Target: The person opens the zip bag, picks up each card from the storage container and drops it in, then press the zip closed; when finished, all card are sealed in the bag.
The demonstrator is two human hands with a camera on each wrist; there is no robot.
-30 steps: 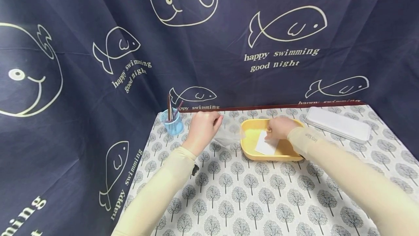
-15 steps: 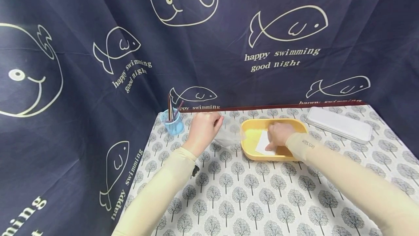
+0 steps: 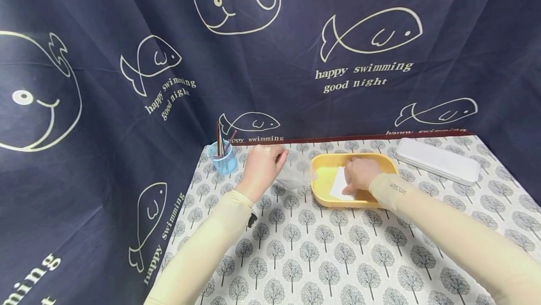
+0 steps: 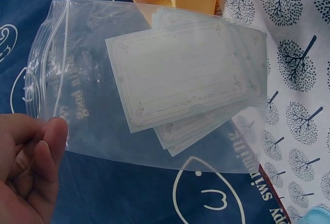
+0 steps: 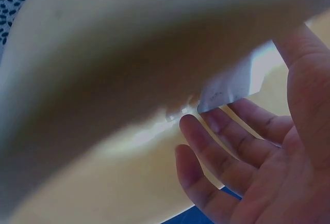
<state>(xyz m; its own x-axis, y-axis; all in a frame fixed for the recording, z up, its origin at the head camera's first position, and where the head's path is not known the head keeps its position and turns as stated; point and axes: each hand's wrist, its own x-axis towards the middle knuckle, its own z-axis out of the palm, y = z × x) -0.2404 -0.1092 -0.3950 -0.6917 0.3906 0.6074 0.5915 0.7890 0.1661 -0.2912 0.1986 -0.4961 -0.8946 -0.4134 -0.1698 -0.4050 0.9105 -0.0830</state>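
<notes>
My left hand [image 3: 263,168] pinches a clear zip bag [image 4: 85,95] near its zip end. Inside the bag lie several pale cards [image 4: 178,74] with lined faces and ornamental borders, fanned out. My right hand [image 3: 362,173] reaches into a yellow tray [image 3: 346,204], thumb and fingers about a white card [image 3: 339,186] on the tray's bottom. The right wrist view has the fingertips [image 5: 190,126] at the edge of the card [image 5: 227,87], and the tray wall blocks much of the picture. From the head, the bag [image 3: 293,175] is barely visible left of the tray.
A blue cup [image 3: 224,160] with pencils stands at the back left of the table. At the back right lies a long white case [image 3: 437,160]. A dark blue curtain [image 3: 270,74] hangs behind the tree-patterned tablecloth [image 3: 308,253].
My right hand has shifted slightly left in the tray, its thumb now at the card's near end. The card has turned a little. My left hand stays still with the zip bag.
</notes>
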